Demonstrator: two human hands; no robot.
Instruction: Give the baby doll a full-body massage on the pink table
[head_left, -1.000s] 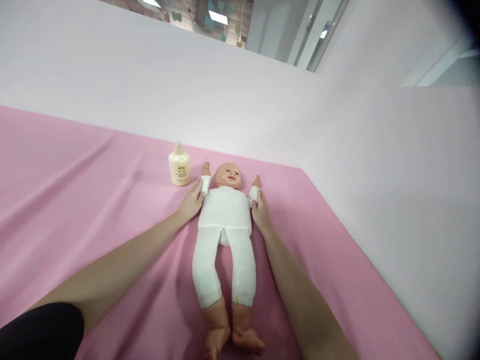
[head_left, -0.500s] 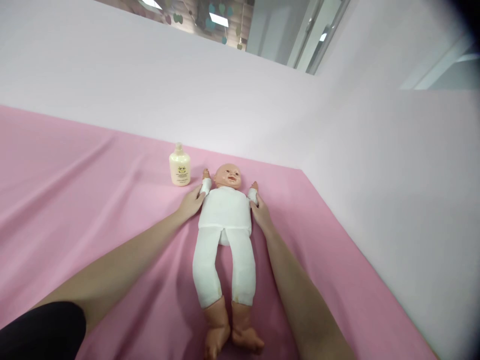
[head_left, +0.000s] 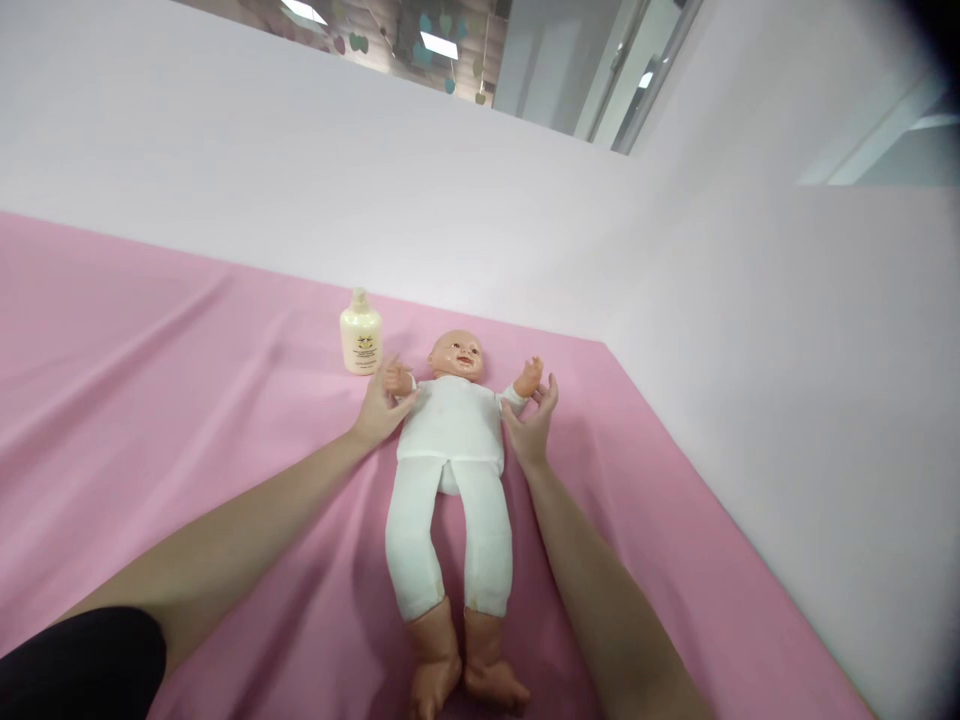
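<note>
A baby doll (head_left: 450, 420) with a bald head, a white cloth body and bare plastic feet lies on its back. My left hand (head_left: 377, 413) is at the doll's arm on the left, thumb and fingers apart, and the doll's small hand (head_left: 397, 378) lies between them. On the other side, my right hand (head_left: 531, 432) has its thumb near the doll's sleeve and its fingers spread behind the doll's other hand (head_left: 529, 377). Both of my hands look loosely opened around the arms. A cream pump bottle (head_left: 361, 335) stands just beyond my left hand.
Pink cloth (head_left: 187, 400) with soft folds covers the surface under the doll. A white padded wall (head_left: 375, 200) rises behind, and another white wall (head_left: 787, 400) runs along the right. Above the back wall is a window (head_left: 450, 45).
The doll's forearms have turned outward from beside its head, its hands now lying in the gaps of mine. My fingers have spread from their closer hold on the arms.
</note>
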